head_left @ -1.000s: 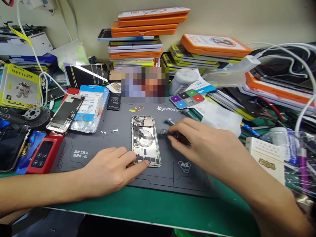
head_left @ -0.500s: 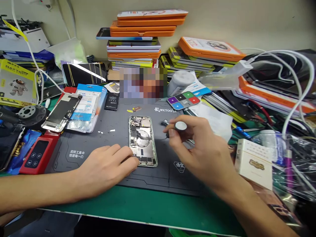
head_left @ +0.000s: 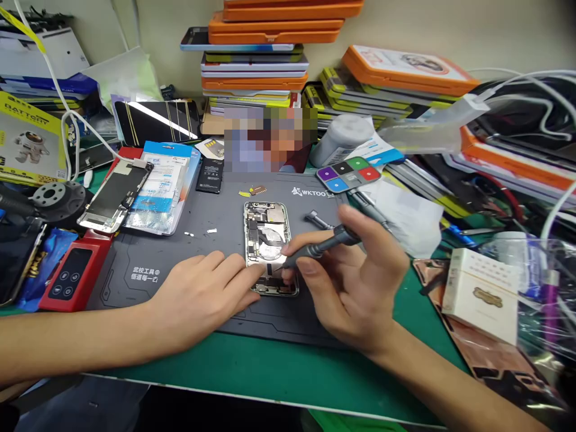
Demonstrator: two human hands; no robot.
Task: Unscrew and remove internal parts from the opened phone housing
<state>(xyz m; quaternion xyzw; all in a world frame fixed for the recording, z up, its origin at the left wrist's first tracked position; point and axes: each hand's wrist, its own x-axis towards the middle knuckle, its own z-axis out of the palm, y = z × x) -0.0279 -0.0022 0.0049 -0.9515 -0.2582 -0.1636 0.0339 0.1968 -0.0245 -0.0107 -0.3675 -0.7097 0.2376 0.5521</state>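
An opened phone body [head_left: 266, 231] with its insides showing lies on a dark grey work mat [head_left: 180, 252]. My left hand [head_left: 202, 297] rests flat on the mat, its fingers stretched out and touching the phone's lower left edge. My right hand [head_left: 355, 279] is closed round a dark grey screwdriver [head_left: 321, 246], held in a pinch, with the tip pointing at the lower middle of the phone. Another screwdriver [head_left: 318, 220] lies on the mat just right of the phone.
A detached phone screen [head_left: 114, 195] and blue packets [head_left: 159, 186] lie at the mat's left. A red device [head_left: 72, 279], a coloured screw tray [head_left: 347, 176], a white box [head_left: 481, 294], stacked orange cases [head_left: 270, 54] and white cables [head_left: 531, 102] crowd the green bench.
My right hand has turned the screwdriver from upright to lying sideways and brought its tip down to the phone. The left hand stays at the phone's lower edge.
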